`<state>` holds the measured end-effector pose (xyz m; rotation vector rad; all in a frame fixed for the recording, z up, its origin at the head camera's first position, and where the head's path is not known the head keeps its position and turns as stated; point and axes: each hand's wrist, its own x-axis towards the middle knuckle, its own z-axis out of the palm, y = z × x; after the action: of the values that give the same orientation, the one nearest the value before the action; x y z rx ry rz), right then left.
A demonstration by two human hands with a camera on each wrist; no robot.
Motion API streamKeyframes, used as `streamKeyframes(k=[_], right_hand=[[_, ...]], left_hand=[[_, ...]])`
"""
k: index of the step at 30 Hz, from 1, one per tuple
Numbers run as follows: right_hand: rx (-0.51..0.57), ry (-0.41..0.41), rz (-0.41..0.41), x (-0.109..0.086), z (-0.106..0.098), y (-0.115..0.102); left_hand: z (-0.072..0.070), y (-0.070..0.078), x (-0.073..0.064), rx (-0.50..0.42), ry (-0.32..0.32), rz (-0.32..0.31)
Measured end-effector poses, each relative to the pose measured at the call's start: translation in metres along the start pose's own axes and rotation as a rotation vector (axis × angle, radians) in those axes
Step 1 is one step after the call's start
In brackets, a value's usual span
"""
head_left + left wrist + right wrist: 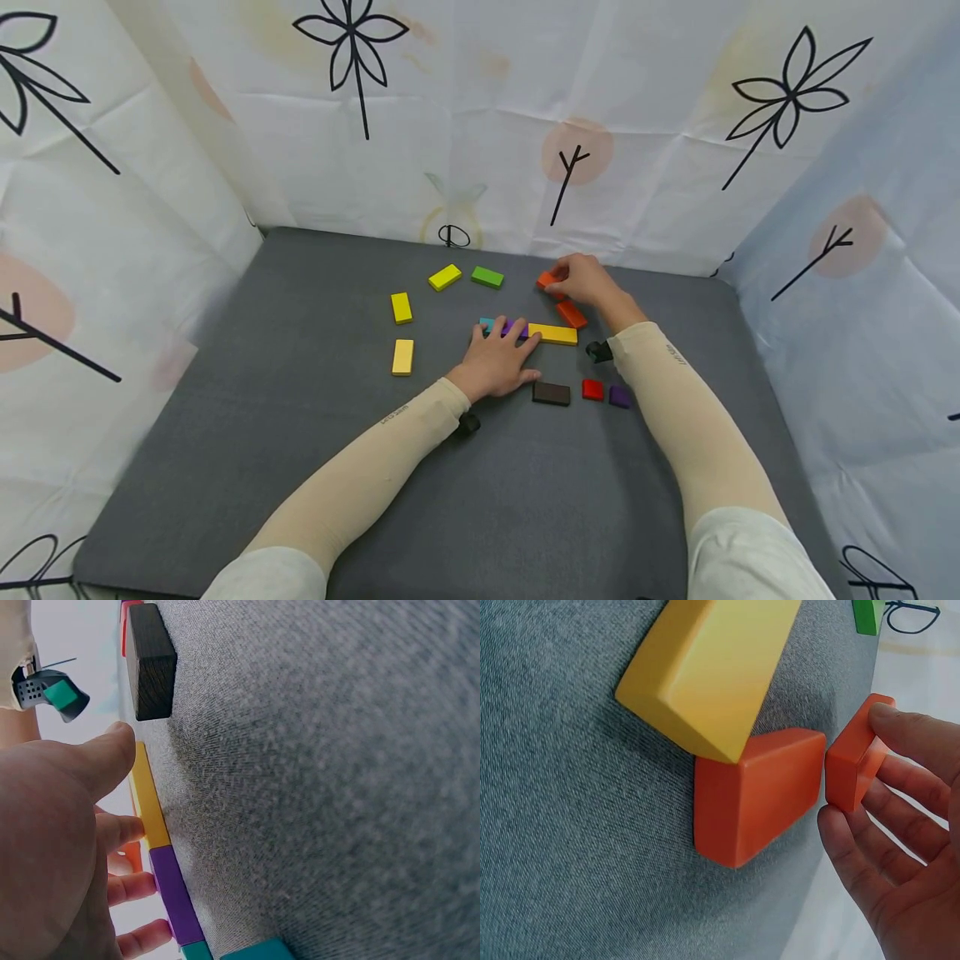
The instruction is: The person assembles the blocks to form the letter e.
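A row of blocks in teal, purple and amber yellow lies on the grey table. My left hand rests its spread fingertips along this row, the thumb pointing toward a dark brown block. With thumb and fingers, my right hand pinches an orange block behind the row. Close to it in the right wrist view, a second orange block lies on the cloth, one end at the corner of the amber yellow block.
To the left stand a pale yellow block and two brighter yellow blocks, one upright in view and one slanted. A green block lies farther back. Red and dark purple blocks lie right of the brown one.
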<state>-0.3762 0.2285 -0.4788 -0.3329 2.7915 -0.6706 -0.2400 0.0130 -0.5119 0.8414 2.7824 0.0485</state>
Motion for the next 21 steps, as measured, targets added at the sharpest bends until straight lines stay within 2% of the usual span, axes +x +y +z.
streamKeyframes(k=[14, 21], right_hand=[[0.009, -0.037, 0.005, -0.001, 0.011, 0.0], [0.005, -0.032, -0.015, -0.004, 0.008, -0.003]], left_hand=[[0.003, 0.001, 0.0, 0.004, -0.003, -0.006], [0.001, -0.001, 0.0, -0.001, 0.008, 0.003]])
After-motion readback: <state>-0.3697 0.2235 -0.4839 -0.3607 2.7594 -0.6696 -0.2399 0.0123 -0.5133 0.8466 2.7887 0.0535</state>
